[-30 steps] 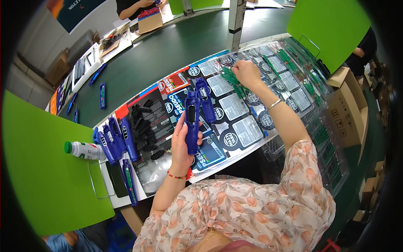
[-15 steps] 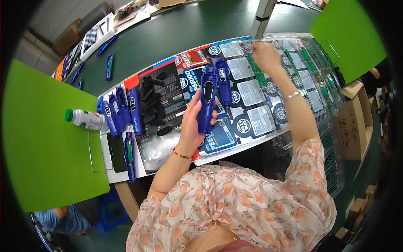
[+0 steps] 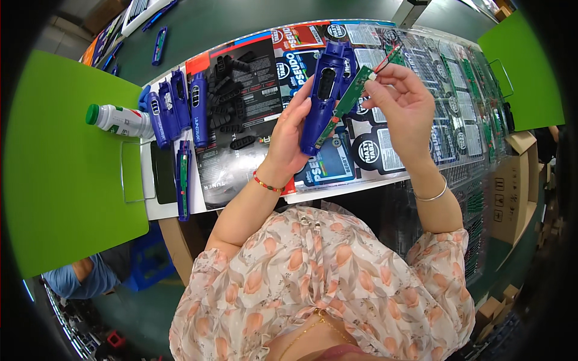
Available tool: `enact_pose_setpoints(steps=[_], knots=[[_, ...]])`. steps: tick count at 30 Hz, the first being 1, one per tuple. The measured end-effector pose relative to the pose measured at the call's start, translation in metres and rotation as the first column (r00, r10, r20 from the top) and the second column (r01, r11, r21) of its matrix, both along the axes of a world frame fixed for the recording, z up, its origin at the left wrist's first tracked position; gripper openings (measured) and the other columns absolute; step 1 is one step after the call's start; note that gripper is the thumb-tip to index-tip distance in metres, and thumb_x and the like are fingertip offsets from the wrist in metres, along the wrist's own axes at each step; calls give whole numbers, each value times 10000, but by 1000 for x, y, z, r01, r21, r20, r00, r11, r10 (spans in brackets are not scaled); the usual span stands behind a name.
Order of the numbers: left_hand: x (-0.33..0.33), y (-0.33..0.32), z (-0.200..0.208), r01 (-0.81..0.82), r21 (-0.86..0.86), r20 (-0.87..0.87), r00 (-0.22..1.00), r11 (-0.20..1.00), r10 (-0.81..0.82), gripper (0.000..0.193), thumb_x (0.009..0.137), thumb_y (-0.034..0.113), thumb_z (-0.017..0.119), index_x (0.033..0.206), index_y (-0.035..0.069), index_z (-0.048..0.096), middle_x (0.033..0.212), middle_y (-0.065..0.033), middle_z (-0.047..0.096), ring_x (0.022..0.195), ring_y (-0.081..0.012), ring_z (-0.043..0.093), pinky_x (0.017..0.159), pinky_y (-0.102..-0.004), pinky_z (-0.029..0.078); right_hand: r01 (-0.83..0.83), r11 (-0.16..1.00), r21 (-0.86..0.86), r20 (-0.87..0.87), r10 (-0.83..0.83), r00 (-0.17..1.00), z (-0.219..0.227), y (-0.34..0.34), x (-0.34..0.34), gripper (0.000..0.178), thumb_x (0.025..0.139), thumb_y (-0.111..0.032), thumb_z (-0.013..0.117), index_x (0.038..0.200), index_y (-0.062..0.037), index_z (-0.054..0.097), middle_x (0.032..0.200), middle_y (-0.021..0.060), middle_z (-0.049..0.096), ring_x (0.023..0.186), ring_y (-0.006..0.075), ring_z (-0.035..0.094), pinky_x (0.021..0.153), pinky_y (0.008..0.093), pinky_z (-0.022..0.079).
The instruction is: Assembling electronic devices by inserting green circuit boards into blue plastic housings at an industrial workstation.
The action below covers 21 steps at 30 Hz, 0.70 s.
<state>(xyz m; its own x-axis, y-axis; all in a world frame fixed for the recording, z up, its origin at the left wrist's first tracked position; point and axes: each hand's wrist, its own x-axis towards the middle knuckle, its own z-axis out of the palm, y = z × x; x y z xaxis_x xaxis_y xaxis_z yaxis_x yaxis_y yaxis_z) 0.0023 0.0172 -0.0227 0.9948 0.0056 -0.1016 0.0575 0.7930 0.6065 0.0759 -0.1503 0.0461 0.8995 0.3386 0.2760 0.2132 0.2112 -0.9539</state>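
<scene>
My left hand [image 3: 291, 133] is closed around a long blue plastic housing [image 3: 326, 90], its hollow side with a black oval insert facing up. In my right hand [image 3: 402, 103] is a narrow green circuit board [image 3: 353, 96], pinched near its upper end, where red and black wires stick out. The board slants down so its lower end lies at the lower part of the housing; whether it touches cannot be told. Just behind the held housing another blue housing [image 3: 347, 67] lies on the printed sheet.
Black rubber pieces [image 3: 224, 90] are heaped left of centre. Further left are several blue housings [image 3: 170, 107], a housing with a board in it [image 3: 183, 180] and a white bottle with a green cap [image 3: 123, 120]. Clear trays of green boards [image 3: 463, 78] stand right. Green panels [image 3: 72, 180] flank the table.
My right hand has come back from the tray toward the middle, now with a circuit board. The board's lower end is at the housing in my left hand. The view has shifted.
</scene>
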Motion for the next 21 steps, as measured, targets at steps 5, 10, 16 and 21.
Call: enact_pose_setpoints(steps=[5, 10, 16, 21], knots=[[0, 1, -1, 65, -22, 114, 991, 998, -63, 547, 1016, 208, 427, 1532, 134, 260, 1179, -138, 604, 852, -205, 624, 721, -319, 530, -20, 1000, 21, -22, 20, 1000, -7, 9, -8, 205, 883, 23, 660, 1075, 47, 590, 993, 94, 659, 852, 119, 669, 714, 235, 578], [0, 1, -4, 67, 13, 151, 986, 998, -68, 544, 1015, 195, 432, 1528, 119, 267, 1209, -142, 599, 843, -214, 626, 711, -319, 529, -57, 998, -22, -43, 56, 998, -7, 7, -8, 218, 884, 13, 663, 1086, 44, 587, 970, 88, 663, 814, 113, 670, 677, 216, 557], [-1, 0, -1, 58, 45, 150, 987, 997, -65, 515, 1022, 170, 416, 1518, 107, 293, 1198, -179, 601, 836, -217, 629, 708, -320, 525, -62, 995, -74, -91, 55, 994, -5, 4, -4, 246, 883, -23, 676, 1110, 29, 598, 940, 91, 678, 790, 111, 668, 599, 200, 524], [-2, 0, -2, 76, 79, 178, 980, 994, -88, 502, 1027, 177, 417, 1512, 105, 310, 1191, -220, 597, 834, -217, 633, 711, -317, 522, -84, 992, -94, -103, 75, 992, -8, 2, -1, 234, 888, -41, 677, 1109, 14, 625, 931, 84, 687, 788, 104, 670, 552, 186, 496]])
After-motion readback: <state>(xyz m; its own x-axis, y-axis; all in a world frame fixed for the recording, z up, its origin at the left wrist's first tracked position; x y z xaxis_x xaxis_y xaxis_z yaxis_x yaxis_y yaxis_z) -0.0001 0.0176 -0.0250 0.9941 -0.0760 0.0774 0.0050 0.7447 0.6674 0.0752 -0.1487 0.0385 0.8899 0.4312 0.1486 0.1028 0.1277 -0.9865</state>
